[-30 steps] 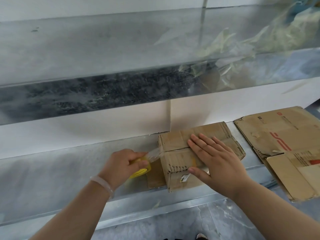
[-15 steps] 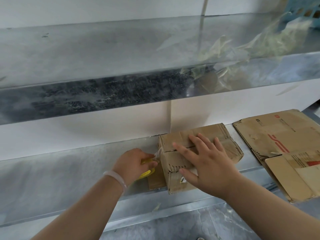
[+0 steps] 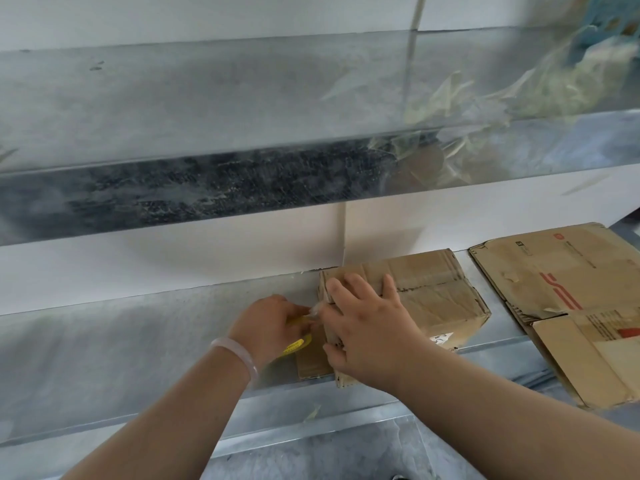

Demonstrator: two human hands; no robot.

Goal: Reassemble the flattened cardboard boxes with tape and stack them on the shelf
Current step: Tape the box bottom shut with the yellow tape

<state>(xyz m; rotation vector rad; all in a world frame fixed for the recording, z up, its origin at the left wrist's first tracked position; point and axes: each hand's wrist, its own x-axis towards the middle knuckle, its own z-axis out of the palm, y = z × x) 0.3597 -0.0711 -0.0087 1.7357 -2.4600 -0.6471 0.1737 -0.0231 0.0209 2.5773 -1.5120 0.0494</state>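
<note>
A galvanised metal shelf (image 3: 104,358), dull grey and mottled, is seen running across the frame below a white wall (image 3: 138,265), with a second metal shelf (image 3: 173,109) above it. A pale, translucent bangle (image 3: 239,351) is worn on the left wrist. The left grip (image 3: 270,327) is curled tight around a yellow tape roll (image 3: 298,342), from which a short strip of clear tape is drawn to the box's left end. A loose brown flap (image 3: 311,362) is laid flat on the shelf just beneath. The right grip (image 3: 367,327) is spread with its fingers apart and pressed down over the near left corner of the box, the thumb set against the end face, so that much of this corner is hidden. The small cardboard box (image 3: 440,289), creased, worn and rectangular, is stood on the lower shelf against the wall. Flattened cardboard (image 3: 571,289), marked in red print and torn in patches, is laid beside it to the right, overhanging the shelf edge. Crumpled clear plastic (image 3: 485,98) is heaped on the upper shelf, above the box.
</note>
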